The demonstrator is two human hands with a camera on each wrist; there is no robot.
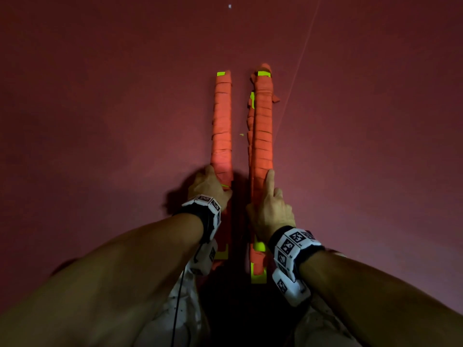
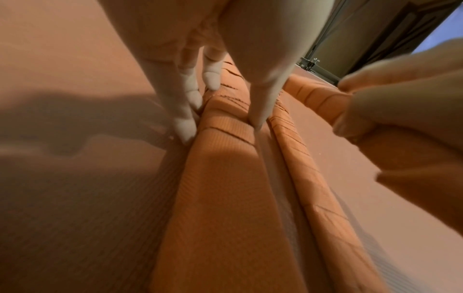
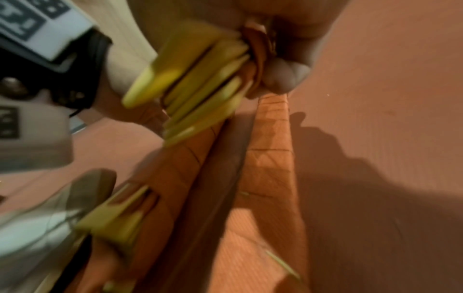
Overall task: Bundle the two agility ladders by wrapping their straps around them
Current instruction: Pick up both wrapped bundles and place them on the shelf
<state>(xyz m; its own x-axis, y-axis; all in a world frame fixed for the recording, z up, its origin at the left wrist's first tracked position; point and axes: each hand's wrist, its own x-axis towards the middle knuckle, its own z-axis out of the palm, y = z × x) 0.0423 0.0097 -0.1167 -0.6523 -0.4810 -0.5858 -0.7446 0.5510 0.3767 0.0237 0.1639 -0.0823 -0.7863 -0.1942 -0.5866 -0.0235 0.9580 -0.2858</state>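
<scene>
A: Dark red floor [image 1: 100, 121] fills the frame. Where are the ladders?

B: Two strap-wrapped orange bundles, the left ladder [image 1: 222, 126] and the right ladder [image 1: 263, 126], lie parallel at centre frame, their long axes running bottom to top.

A: Hands?

B: The left hand [image 1: 209, 186] grips the left ladder; the right hand [image 1: 269, 211] grips the right ladder, forefinger extended. Hold the wraps tight and the ends aligned.

Orange-strapped ladders [image 1: 221, 126] with yellow rungs, maroon floor [image 1: 100, 96].
</scene>
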